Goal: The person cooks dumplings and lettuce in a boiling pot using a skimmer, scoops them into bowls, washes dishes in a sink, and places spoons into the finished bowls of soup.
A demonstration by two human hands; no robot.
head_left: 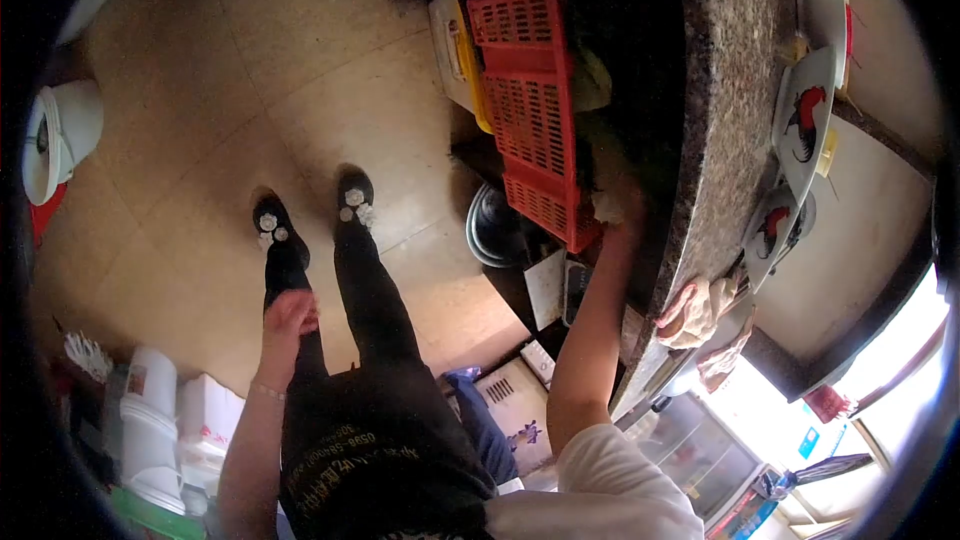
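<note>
My left hand point(292, 312) hangs low over my dark trouser leg, its fingers curled in with nothing visible in them. Under the stone counter, my right hand point(618, 208) reaches into the shadow at the near end of a red slatted plastic basket point(530, 105). Its fingers are too dark to make out, and so is anything they touch. Dim green vegetables point(592, 75) lie inside the basket, partly lost in the dark.
The speckled counter edge point(705, 130) runs along the right, with rooster-patterned dishes point(805, 120) and cloths point(690, 312) on it. Dark round pans point(495, 227) sit on the floor beside the basket. White buckets point(150, 425) stand at lower left, another bucket point(75, 130) at upper left.
</note>
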